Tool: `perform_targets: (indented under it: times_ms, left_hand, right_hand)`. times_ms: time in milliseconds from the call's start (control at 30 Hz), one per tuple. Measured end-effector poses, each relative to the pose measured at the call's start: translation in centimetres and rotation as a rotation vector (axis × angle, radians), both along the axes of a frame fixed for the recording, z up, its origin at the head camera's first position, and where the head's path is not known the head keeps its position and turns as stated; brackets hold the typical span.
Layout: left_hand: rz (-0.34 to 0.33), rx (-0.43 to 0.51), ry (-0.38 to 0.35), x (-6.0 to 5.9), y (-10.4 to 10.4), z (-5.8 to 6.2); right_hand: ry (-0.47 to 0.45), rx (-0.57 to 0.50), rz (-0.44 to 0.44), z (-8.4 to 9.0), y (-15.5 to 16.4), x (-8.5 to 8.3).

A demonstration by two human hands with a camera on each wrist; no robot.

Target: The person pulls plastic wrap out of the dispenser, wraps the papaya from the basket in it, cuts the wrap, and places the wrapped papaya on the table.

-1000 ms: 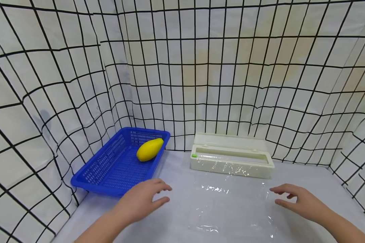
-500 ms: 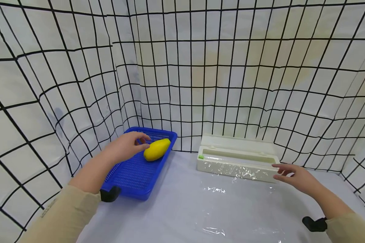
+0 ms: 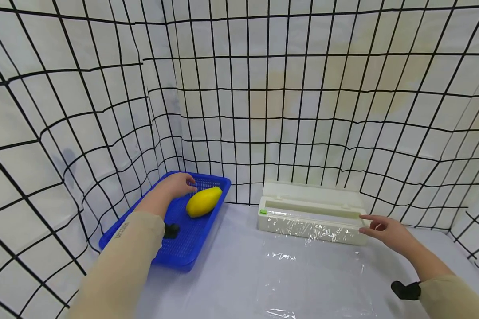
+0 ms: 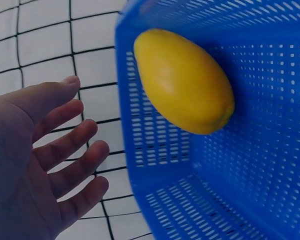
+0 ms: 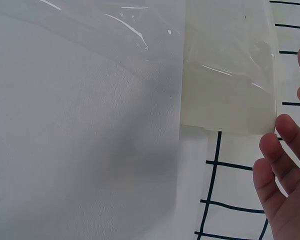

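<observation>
**Left hand by the mango, right hand at the wrap box**

The left hand [image 3: 178,185] hovers over the far end of the blue basket [image 3: 141,212], fingers spread and relaxed, holding nothing. The yellow mango [image 3: 203,201] lies in the basket just beside it, untouched. The right hand [image 3: 385,229], fingers loosely extended and empty, sits at the right end of the cream wrap box [image 3: 345,219]. A sheet of clear film [image 3: 303,261] runs from the box across the white counter [image 3: 231,274].
</observation>
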State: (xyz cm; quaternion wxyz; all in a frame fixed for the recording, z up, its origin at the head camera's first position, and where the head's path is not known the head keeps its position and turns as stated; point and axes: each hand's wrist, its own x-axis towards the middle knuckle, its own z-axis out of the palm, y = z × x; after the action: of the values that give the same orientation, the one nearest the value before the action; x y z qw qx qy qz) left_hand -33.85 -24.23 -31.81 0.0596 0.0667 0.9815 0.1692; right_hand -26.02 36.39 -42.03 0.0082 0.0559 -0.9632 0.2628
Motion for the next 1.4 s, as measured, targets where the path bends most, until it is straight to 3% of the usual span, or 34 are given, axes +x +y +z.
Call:
perform_targets:
  times_ms: [167, 433, 700, 1067, 1400]
  left_hand:
    - [0.065, -0.037, -0.052, -1.1, 0.1, -1.4]
    - [0.101, -0.021, -0.166, -2.8, 0.2, -4.2]
    - [0.137, 0.014, -0.251, -3.8, 1.2, -6.2]
    - [0.143, 0.017, -0.265, -5.3, 1.9, -6.6]
    - [0.170, 0.028, -0.321, -4.8, 2.1, -6.6]
  right_hand:
    - [-0.021, -0.004, -0.031, -0.6, 0.5, 0.0]
    - [-0.029, -0.020, -0.019, -2.1, 1.5, -0.3]
    - [-0.020, -0.030, -0.015, -2.5, 2.0, -0.6]
    - [-0.031, -0.055, -0.008, -2.5, 2.6, -0.8]
    - [-0.040, -0.064, -0.012, -2.3, 2.5, -0.8]
